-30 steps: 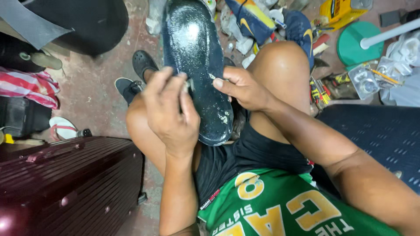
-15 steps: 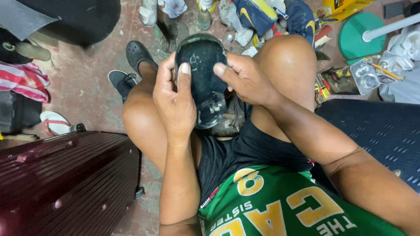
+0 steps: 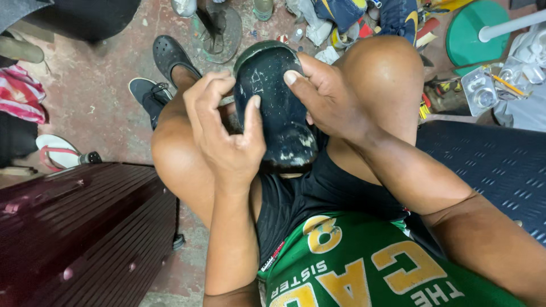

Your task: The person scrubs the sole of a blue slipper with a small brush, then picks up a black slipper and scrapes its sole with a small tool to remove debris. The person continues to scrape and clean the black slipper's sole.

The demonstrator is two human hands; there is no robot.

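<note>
Seated, knees apart. Both hands on a dark sole (image 3: 278,108), held upright between the thighs, its lower end against the lap. Left hand (image 3: 227,136) wraps the sole's left edge, grip closed on it, thumb across the face. Right hand (image 3: 327,96) clamps the right edge, index finger pressing near the top. Whitish glue residue shows below the left grip. Judgement: keep pressure even along both edges, thumbs working the face; brace on the thigh so the sole does not twist.
</note>
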